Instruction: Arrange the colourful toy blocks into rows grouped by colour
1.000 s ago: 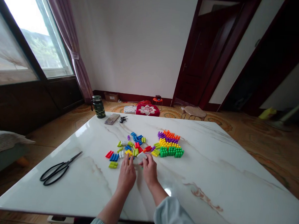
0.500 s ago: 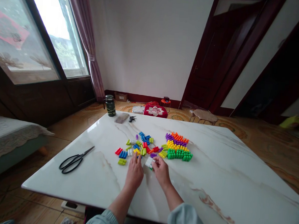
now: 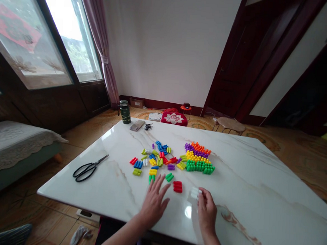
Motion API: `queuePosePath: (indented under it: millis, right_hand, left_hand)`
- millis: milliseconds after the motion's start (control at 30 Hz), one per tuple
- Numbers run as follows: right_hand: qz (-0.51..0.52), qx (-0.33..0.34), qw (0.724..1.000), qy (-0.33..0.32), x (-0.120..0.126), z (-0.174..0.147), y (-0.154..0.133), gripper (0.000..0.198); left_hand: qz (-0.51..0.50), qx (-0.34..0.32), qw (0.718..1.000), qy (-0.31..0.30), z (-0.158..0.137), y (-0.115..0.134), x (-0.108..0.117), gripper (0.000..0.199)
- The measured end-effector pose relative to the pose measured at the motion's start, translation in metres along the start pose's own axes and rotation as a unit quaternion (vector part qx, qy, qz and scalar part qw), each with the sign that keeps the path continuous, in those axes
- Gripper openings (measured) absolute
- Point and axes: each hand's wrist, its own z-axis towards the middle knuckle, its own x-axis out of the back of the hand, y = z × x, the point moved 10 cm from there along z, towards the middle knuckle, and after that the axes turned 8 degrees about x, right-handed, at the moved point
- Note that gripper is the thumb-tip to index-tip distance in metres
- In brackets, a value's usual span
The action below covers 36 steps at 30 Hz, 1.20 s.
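The right hand (image 3: 207,208) pinches the white pieces (image 3: 194,192) by their right edge between thumb and fingers, apparently to leave the rest uncovered. The left hand (image 3: 155,202) is empty, fingers spread, just nearer than the green pieces (image 3: 169,177); whether it touches any is unclear. Red pieces (image 3: 177,187) lie between the hands. Farther right, upright rows (image 3: 200,167) stand grouped by colour, seemingly to keep like together. Scissors (image 3: 90,168) lie well left.
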Motion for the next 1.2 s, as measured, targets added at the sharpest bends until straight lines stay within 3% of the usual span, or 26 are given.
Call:
queuePosePath:
  millis: [133, 267, 433, 567, 733, 933, 1067, 1200]
  right_hand:
    - [-0.07, 0.028, 0.996, -0.052, -0.013, 0.0, -0.009, 0.046]
    - [-0.099, 0.041, 0.991, -0.085, -0.02, -0.001, -0.013, 0.045]
    - [-0.154, 0.038, 0.983, -0.088, -0.025, 0.0, -0.013, 0.045]
    - [-0.237, 0.046, 0.963, -0.123, -0.04, 0.004, -0.02, 0.037]
    - [-0.286, 0.088, 0.945, -0.131, -0.056, 0.0, -0.033, 0.031]
    - [-0.343, 0.161, 0.919, -0.11, -0.062, -0.006, -0.046, 0.035]
    - [-0.373, 0.185, 0.896, -0.153, -0.07, -0.003, -0.047, 0.033]
    - [-0.405, 0.179, 0.879, -0.178, -0.072, 0.0, -0.046, 0.034]
  left_hand:
    - [-0.03, -0.078, 0.991, -0.108, -0.043, 0.047, -0.019, 0.056]
    - [-0.036, -0.106, 0.983, -0.143, -0.051, 0.065, -0.036, 0.064]
    - [-0.01, -0.096, 0.988, -0.117, -0.02, 0.055, -0.049, 0.07]
    - [0.014, -0.069, 0.995, -0.075, 0.0, 0.042, -0.05, 0.073]
    - [0.009, -0.046, 0.997, -0.062, 0.0, 0.035, -0.05, 0.076]
    - [-0.03, -0.024, 0.995, -0.093, 0.001, 0.032, -0.058, 0.078]
    - [-0.063, 0.018, 0.995, -0.077, 0.015, 0.018, -0.041, 0.06]
    - [-0.082, 0.054, 0.995, 0.015, 0.03, -0.026, 0.01, 0.035]
